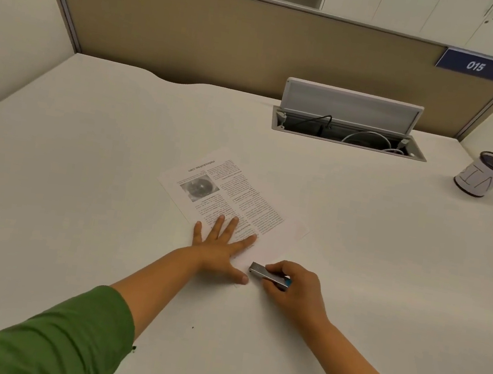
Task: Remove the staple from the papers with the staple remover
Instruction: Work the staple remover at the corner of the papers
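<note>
Papers (234, 194) lay mid-table; your left hand (220, 247) pressed them flat, fingers spread. At its 3 o'clock, your right hand (294, 285) gripped the staple remover (268, 275), which next needed to bite the staple, unseen here.

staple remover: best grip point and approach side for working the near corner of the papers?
Judging by its pose, grip the staple remover at its rear, blue-tipped half, coming from the right, as the right hand does. The metal nose points left at the papers' near corner, and the left hand lies flat there.
</note>
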A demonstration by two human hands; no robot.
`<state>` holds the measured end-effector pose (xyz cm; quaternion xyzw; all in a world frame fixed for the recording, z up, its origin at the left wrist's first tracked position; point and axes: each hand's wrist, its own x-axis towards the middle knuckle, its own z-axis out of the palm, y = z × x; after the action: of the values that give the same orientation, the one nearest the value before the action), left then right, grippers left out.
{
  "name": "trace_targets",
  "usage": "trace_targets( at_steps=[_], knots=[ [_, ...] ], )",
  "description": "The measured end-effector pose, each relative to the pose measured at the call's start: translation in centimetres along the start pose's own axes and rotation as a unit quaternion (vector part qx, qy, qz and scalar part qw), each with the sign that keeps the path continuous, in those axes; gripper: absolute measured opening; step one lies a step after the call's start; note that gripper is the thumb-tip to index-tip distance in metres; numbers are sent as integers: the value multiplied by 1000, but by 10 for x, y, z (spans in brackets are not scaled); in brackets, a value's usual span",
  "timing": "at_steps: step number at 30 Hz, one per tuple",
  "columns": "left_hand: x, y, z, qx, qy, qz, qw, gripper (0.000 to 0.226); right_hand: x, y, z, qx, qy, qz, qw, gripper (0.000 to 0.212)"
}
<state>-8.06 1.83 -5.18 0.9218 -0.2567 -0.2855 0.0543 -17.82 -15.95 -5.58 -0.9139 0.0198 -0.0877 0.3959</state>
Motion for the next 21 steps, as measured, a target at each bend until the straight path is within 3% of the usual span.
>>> trace_targets(
  at_steps=[8, 14, 18, 21],
  knots=[
    [3, 2, -5, 8, -27, 3, 1000, 97, 4, -2, 5, 6, 11, -21, 1000, 12],
    [5, 1, -5, 6, -35, 1, 999, 98, 5, -6, 4, 106, 30, 76, 991, 23],
    [5, 1, -5, 3, -39, 0, 999, 99, 1, -3, -5, 79, -3, 75, 994, 28],
    [4, 1, -6, 5, -39, 1, 999, 99, 2, -3, -7, 25, -18, 47, 998, 18]
  ],
)
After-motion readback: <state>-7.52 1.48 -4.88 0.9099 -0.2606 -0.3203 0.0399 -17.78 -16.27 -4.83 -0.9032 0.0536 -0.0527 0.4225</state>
